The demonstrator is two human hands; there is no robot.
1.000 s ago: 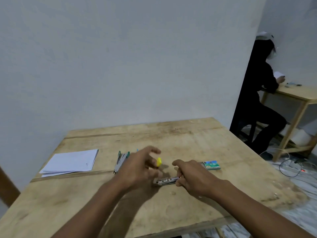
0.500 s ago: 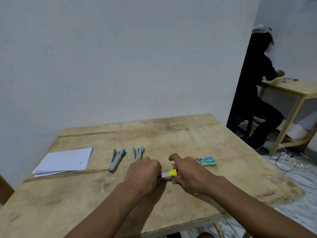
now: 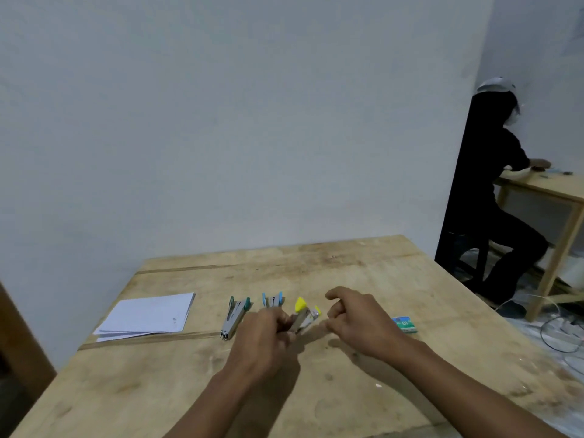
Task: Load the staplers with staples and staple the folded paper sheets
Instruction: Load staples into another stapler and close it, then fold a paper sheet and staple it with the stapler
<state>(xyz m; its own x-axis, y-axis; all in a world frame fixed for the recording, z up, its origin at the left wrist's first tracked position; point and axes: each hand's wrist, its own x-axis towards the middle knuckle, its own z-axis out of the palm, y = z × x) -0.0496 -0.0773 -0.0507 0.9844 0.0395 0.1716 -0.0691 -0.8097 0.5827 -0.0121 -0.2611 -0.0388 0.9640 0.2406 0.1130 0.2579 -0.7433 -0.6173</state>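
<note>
My left hand holds the yellow stapler tilted, its top hinged open. The green stapler and blue stapler lie on the counter between the folded sheets and the staple box.

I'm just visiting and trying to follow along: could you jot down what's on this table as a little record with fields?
Left hand: grips the yellow stapler
Right hand: beside that stapler, fingers loosely curled, nothing seen in it
Lying free: green stapler, blue stapler
Paper: white paper stack on the left of the table
Staples: staple box just right of the right hand
</note>
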